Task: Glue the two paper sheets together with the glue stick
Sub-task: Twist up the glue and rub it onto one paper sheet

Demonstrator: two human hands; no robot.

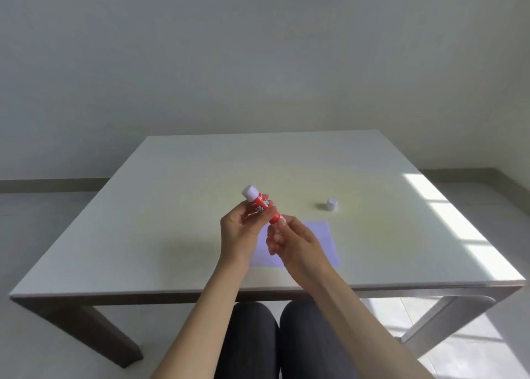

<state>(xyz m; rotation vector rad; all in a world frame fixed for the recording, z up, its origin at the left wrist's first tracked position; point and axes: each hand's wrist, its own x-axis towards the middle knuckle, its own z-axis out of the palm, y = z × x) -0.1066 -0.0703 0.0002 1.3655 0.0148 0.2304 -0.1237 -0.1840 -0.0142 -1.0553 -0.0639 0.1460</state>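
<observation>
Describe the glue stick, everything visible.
The glue stick is a red plastic tube with white label print, blurred beyond reading. It is held tilted above the table, white end up-left. The left hand grips the barrel; the right hand pinches the lower end. A white cap stands apart on the table.

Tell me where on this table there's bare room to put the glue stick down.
Bare: the whole left half of the table, and the far strip beyond the white cap. Crowded: near centre, where both hands hold the glue stick above the purple paper.
</observation>
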